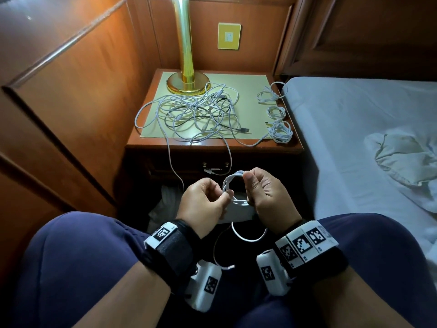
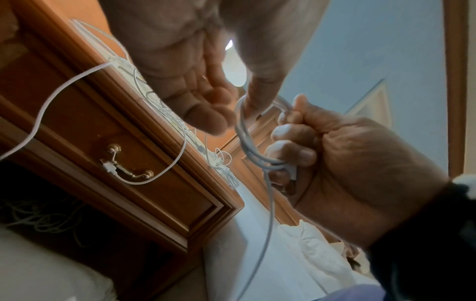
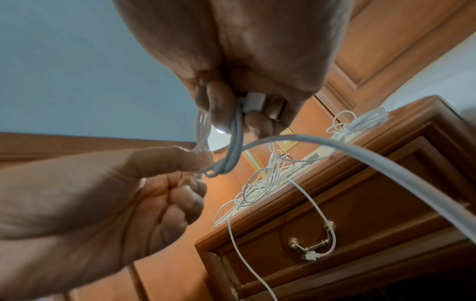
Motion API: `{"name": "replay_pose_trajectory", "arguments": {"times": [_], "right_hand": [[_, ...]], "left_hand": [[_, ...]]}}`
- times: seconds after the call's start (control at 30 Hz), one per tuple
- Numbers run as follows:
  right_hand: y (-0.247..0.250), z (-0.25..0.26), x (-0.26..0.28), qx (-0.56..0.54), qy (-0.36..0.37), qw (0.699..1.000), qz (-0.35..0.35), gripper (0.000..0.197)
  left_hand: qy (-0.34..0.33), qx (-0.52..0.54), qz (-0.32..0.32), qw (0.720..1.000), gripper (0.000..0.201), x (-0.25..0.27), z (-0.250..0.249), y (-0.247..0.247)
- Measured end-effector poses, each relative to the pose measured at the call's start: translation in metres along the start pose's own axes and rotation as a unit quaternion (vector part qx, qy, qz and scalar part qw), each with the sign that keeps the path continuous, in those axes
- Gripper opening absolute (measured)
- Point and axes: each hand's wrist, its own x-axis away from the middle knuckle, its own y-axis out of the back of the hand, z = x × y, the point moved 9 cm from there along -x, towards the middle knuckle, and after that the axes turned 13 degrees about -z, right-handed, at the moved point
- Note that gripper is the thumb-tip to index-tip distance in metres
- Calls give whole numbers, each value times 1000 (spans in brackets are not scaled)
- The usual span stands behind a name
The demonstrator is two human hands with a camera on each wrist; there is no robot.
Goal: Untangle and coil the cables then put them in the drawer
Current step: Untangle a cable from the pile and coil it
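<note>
A small coil of white cable [image 1: 229,182] hangs between my two hands, above my lap and in front of the nightstand. My right hand [image 1: 247,183] grips the coil [image 3: 235,142] with curled fingers, and a white plug [image 3: 253,100] is tucked under them. My left hand [image 1: 225,194] pinches the coil's other side between thumb and forefinger [image 3: 203,160]. The cable's loose tail [image 1: 248,236] droops toward my lap. A tangled heap of white and dark cables [image 1: 196,114] lies on the nightstand top. The drawer [image 1: 215,168] below it is closed.
Three coiled white cables [image 1: 279,131] lie along the nightstand's right edge. A brass lamp [image 1: 184,67] stands at the back. Two strands [image 1: 176,171] hang over the front edge, one plug by the drawer handle [image 3: 313,247]. A bed [image 1: 354,138] lies right, wood panelling [image 1: 71,102] left.
</note>
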Motion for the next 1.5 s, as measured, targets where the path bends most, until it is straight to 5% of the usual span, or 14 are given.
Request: {"name": "replay_pose_trajectory", "arguments": {"times": [0.07,0.23,0.47,0.7,0.9,1.1,1.5], "right_hand": [[2,3,0,39,24,999,-15,36],[5,3,-4,80,41,996,-15,32],[13,19,-12,69,85,993,-39,30],[34,34,-11,40,79,991,-101,37],[60,80,0,-5,91,984,-155,46],[88,131,29,-19,143,966,-215,39],[109,199,43,-102,162,958,-212,40]], "left_hand": [[36,52,19,998,28,1,3,-4],[4,31,93,995,12,-6,-6,-7],[124,236,166,949,19,1,-22,-10],[-23,51,147,988,33,-4,-43,17],[27,241,151,958,30,25,-76,39],[-62,129,69,987,25,50,-110,78],[-145,115,100,978,26,88,-185,96]]}}
